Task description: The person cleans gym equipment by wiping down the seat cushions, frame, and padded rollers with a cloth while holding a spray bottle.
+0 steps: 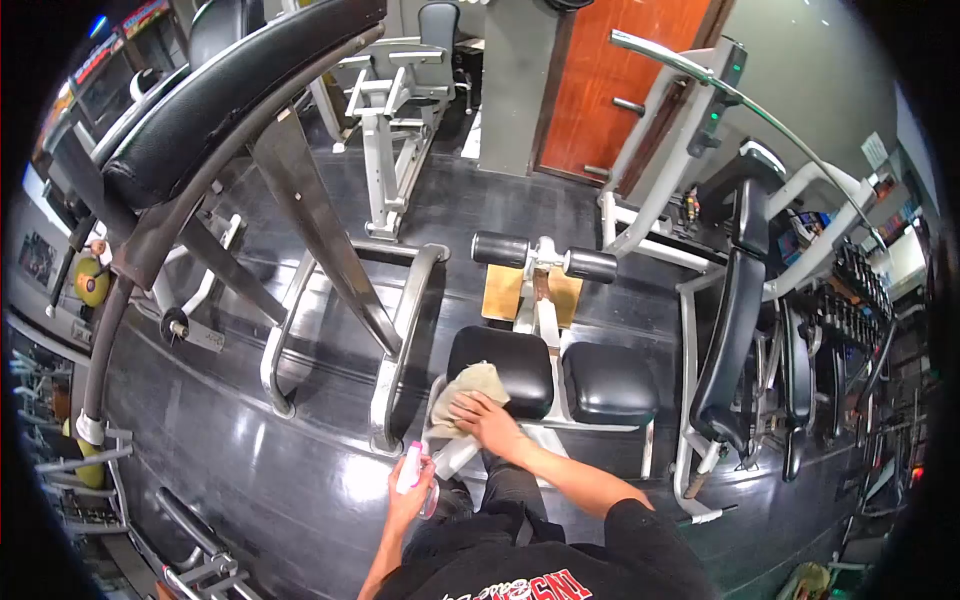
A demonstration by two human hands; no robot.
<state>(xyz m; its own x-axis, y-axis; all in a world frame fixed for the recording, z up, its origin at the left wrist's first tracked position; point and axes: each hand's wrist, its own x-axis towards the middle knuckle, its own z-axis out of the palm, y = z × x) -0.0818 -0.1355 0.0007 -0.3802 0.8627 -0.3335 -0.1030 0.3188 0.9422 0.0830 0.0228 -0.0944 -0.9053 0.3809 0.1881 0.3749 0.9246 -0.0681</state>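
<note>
My right hand (485,420) presses a beige cloth (468,397) against the left edge of a black padded seat (515,365). Its fingers are bent over the cloth. Lower and to the left, my left hand (412,490) grips a spray bottle (411,466) with a pink and white top. Most of the bottle's body is hidden by the hand. A second black seat pad (610,383) sits to the right of the first, on the same white-framed machine. Beyond the seats are two black foam rollers (503,249) on a post.
A large padded bench frame (325,230) rises at the left. To the right stands an upright black backrest (725,340) on a white frame. A wooden board (502,293) lies under the rollers. Dumbbell racks (850,320) line the right side; an orange door (620,80) is at the back.
</note>
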